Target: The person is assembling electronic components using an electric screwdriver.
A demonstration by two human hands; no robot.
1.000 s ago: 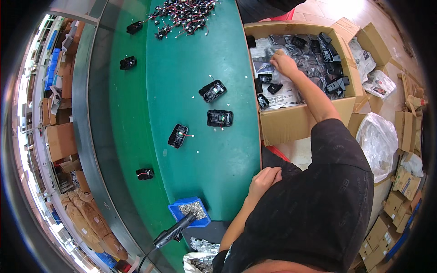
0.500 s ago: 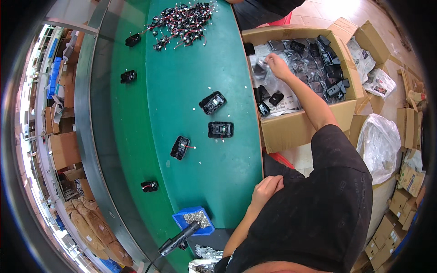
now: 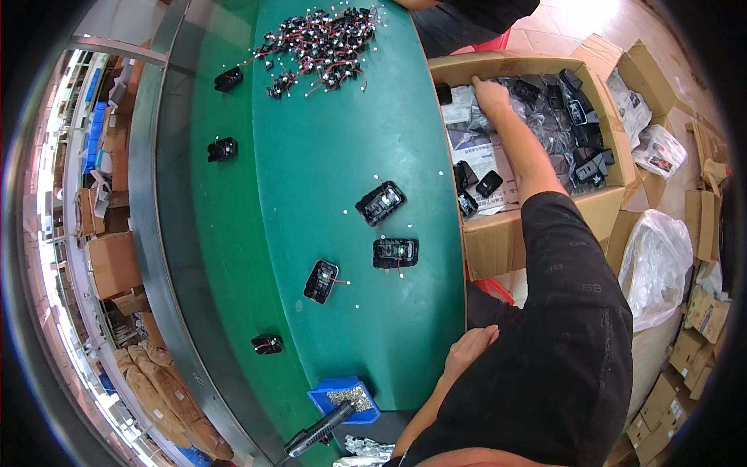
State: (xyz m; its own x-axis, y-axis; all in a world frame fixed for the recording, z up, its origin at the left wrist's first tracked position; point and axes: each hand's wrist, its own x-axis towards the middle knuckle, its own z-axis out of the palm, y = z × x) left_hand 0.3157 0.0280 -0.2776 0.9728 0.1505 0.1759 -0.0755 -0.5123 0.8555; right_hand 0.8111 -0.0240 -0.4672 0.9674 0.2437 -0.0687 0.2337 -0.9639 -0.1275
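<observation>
My right hand (image 3: 492, 97) reaches into the open cardboard box (image 3: 502, 227) at the right, among clear plastic bags (image 3: 533, 117) and sheets of newspaper (image 3: 475, 144). Its fingertips are hidden, so any grip is unclear. My left hand (image 3: 469, 350) rests by the table's near edge with its fingers curled together and nothing visible in it. Three open black plastic housings, the upper (image 3: 381, 203), the right (image 3: 395, 253) and the left (image 3: 321, 281), lie on the green table (image 3: 342, 156), showing small parts and thin wires inside. Several loose black pieces (image 3: 489, 184) lie in the box.
A heap of small wired parts (image 3: 323, 47) lies at the far end. A blue tray (image 3: 342, 384) holds small metal pieces, with a black electric screwdriver (image 3: 319, 430) against it. Smaller black parts (image 3: 222, 149) sit on the bright green strip. Another person (image 3: 475, 23) is beyond the box.
My right hand has moved from over the newspaper toward the box's far side; the dark blurred item by its fingers is no longer visible. The view has shifted slightly. My left hand stays curled.
</observation>
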